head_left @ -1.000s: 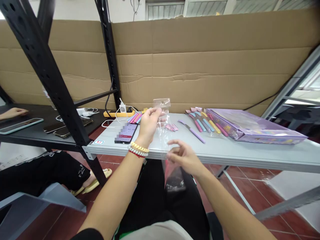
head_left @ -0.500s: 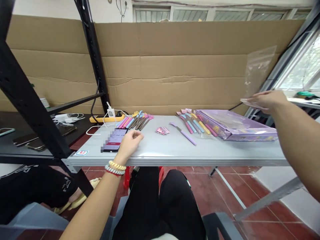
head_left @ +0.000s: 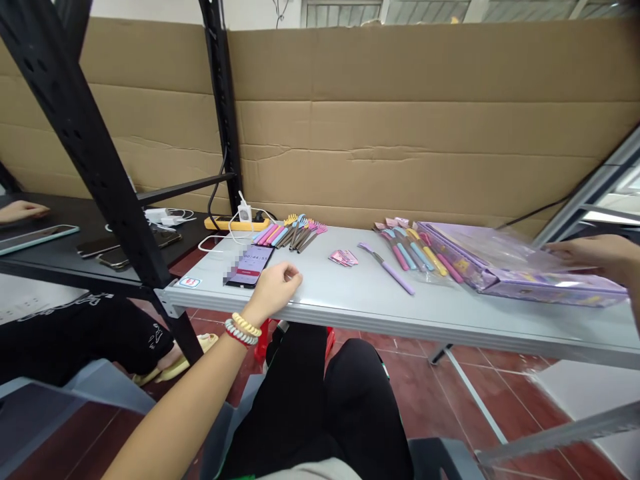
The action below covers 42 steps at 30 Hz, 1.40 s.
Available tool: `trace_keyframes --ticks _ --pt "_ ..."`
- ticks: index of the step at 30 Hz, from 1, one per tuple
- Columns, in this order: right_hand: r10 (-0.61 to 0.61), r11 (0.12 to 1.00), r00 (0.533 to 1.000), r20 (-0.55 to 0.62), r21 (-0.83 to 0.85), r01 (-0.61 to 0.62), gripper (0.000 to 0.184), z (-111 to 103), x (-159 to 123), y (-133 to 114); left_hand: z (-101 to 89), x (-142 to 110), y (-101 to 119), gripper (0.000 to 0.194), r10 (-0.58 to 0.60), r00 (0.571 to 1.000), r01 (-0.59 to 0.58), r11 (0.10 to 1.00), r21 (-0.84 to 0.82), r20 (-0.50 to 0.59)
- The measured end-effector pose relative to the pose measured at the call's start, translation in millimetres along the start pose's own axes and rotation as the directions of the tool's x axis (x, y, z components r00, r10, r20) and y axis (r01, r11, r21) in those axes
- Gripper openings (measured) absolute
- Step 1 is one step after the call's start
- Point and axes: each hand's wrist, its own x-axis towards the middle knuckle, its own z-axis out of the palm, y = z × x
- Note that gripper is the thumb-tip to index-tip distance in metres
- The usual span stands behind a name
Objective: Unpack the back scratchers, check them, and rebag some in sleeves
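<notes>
My left hand (head_left: 277, 287) rests at the table's front edge with fingers curled together and nothing visible in them, beside a phone (head_left: 249, 265) showing a timer. At the far right, my right hand (head_left: 593, 257) pinches a clear plastic bag (head_left: 525, 253) above a flat purple box (head_left: 550, 295). One back scratcher (head_left: 387, 268) with a purple handle lies alone mid-table. Several back scratchers (head_left: 295, 233) with claw-shaped heads are lined up behind the phone. More of them, in clear wrapping (head_left: 420, 253), lie against the box. Small pink cards (head_left: 343, 258) sit between the groups.
A yellow power strip (head_left: 235, 225) with a white charger and cables stands at the back left. A black shelf post (head_left: 95, 147) rises on the left, by a dark table (head_left: 65, 257) with phones and another person's hand (head_left: 23, 211). Cardboard (head_left: 425, 127) walls the back.
My right hand has come down with the plastic bag from beside the window to the purple box. My view has shifted left; another person's hand now shows there. My left hand stays near the phone.
</notes>
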Motion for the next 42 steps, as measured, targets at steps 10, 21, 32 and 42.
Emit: trace_keyframes --ticks 10,21,32,42 --pt "-0.262 0.866 0.965 0.034 -0.434 0.25 0.019 -2.7 -47.4 -76.5 7.2 2.2 -4.6 0.017 0.016 1.0 -0.014 0.997 0.072 -0.022" --pt "-0.176 0.587 0.683 0.709 -0.482 0.651 0.052 167.9 -156.1 -117.4 6.1 -3.8 -9.3 0.014 0.059 0.993 -0.05 0.996 0.08 -0.104" --pt "-0.535 0.817 0.677 0.506 0.104 0.568 0.03 110.3 -224.7 -143.7 50.5 -72.0 36.8 0.022 0.343 0.907 -0.353 0.936 0.006 -0.245" --pt "-0.368 0.279 0.795 0.482 0.873 -0.4 0.028 111.4 -329.6 -116.9 76.7 -70.6 45.9 0.022 0.285 0.957 -0.288 0.957 0.041 0.061"
